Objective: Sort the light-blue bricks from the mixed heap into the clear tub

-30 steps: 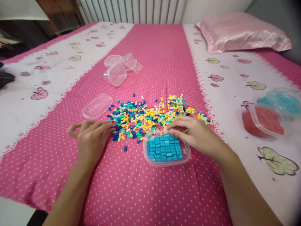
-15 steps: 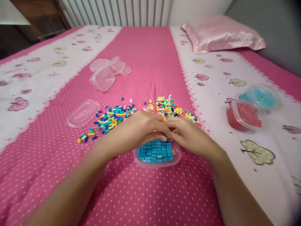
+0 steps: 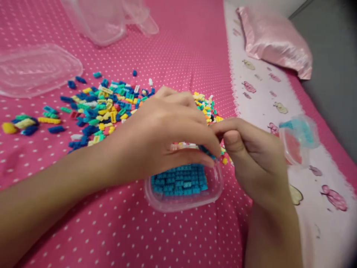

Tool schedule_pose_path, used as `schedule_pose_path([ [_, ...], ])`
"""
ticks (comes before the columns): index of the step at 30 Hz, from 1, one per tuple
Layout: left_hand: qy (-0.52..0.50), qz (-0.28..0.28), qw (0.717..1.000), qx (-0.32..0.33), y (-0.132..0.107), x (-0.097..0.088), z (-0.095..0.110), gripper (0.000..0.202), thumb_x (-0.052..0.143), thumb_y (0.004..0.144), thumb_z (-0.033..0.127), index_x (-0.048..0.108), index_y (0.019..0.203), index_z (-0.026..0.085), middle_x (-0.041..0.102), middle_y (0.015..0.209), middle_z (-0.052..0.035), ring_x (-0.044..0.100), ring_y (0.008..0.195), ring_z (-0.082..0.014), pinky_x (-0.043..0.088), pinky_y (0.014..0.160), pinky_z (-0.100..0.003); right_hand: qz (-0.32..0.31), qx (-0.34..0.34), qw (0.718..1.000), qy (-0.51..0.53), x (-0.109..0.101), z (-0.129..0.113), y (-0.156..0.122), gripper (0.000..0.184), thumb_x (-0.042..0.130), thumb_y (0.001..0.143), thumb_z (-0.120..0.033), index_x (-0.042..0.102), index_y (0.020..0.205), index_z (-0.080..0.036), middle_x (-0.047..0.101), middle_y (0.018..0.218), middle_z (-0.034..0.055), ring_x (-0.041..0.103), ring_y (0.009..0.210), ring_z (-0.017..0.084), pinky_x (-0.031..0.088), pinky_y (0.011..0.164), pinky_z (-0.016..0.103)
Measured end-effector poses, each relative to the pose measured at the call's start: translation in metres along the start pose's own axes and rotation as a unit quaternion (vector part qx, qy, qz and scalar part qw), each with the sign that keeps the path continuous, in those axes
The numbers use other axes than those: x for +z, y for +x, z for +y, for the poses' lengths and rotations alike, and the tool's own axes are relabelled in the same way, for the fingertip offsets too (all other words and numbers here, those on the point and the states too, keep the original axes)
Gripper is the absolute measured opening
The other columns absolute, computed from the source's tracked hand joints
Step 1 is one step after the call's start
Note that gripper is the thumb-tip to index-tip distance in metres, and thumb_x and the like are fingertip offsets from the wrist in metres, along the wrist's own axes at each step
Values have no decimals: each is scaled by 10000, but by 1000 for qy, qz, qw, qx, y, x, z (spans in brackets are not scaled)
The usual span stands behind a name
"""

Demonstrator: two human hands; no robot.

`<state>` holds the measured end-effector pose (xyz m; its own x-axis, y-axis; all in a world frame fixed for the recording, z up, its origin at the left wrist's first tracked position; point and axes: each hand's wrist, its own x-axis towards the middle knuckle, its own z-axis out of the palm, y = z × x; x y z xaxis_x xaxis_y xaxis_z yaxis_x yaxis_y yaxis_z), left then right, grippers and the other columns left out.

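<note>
A clear plastic tub (image 3: 214, 190) packed with light blue bricks (image 3: 180, 180) sits on the pink dotted bedspread (image 3: 125, 230). Behind it lies a heap of small mixed-colour bricks (image 3: 103, 108). My left hand (image 3: 164, 137) hovers over the tub's far side, fingers pinched together. My right hand (image 3: 253, 156) meets it fingertip to fingertip, also pinched. Something small and dark blue shows between the fingertips, too small to name.
A clear oval lid (image 3: 33, 69) lies at the left. Several empty clear tubs (image 3: 106, 18) stand at the back. Tubs of red and light blue bricks (image 3: 297, 143) sit at the right. A pink pillow (image 3: 275, 37) lies at the far right.
My left hand has come across from the left of the heap to meet the right hand over the tub. The view has drawn much closer and tilted down.
</note>
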<state>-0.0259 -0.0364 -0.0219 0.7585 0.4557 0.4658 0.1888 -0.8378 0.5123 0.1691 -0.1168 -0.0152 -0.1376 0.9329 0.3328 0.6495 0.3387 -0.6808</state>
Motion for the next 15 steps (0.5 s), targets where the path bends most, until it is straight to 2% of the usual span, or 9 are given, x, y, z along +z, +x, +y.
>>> schedule_pose_path([
  [4, 102, 32, 991, 77, -3, 0, 3, 171, 610, 955, 403, 759, 1003, 334, 736, 938, 80, 634, 1068, -160, 449, 927, -327, -25, 12, 997, 65, -3, 0, -6, 195, 528, 1018, -322, 718, 1060, -302, 742, 927, -18, 708, 834, 164, 576, 705, 286],
  [6, 142, 23, 987, 69, -2, -2, 4, 286, 496, 1002, 415, 756, 1015, 296, 718, 937, 77, 624, 1130, -165, 449, 986, -375, -39, 25, 995, 92, -6, 2, -8, 209, 577, 990, -397, 724, 1109, -309, 752, 960, 1, 720, 857, 182, 595, 716, 300],
  [8, 160, -7, 986, 49, 2, -4, 5, 416, 376, 1022, 426, 755, 1004, 255, 694, 939, 74, 621, 1172, -175, 445, 1001, -418, -50, 22, 991, 124, -9, 3, -9, 274, 695, 904, -453, 724, 1127, -295, 758, 969, 12, 729, 870, 195, 608, 723, 301],
  [10, 161, -39, 985, 55, 8, -5, 4, 473, 351, 1000, 496, 758, 990, 253, 669, 953, 70, 627, 1187, -194, 431, 996, -451, -50, 21, 989, 135, -10, 2, -8, 360, 821, 794, -411, 719, 1111, -277, 757, 968, 3, 730, 897, 191, 610, 744, 283],
  [12, 157, -54, 983, 79, 13, -5, 2, 475, 408, 961, 577, 765, 991, 265, 654, 965, 53, 647, 1156, -208, 427, 981, -462, -44, 34, 991, 125, -9, 1, -8, 395, 884, 726, -325, 710, 1077, -268, 747, 963, -18, 724, 922, 180, 602, 774, 267],
  [15, 160, -52, 982, 81, 13, -3, -2, 497, 438, 961, 623, 772, 947, 255, 670, 937, 28, 668, 1086, -209, 434, 981, -460, -46, 63, 989, 126, -7, 0, -6, 320, 859, 755, -247, 704, 1034, -273, 731, 945, -48, 723, 894, 162, 595, 782, 261],
])
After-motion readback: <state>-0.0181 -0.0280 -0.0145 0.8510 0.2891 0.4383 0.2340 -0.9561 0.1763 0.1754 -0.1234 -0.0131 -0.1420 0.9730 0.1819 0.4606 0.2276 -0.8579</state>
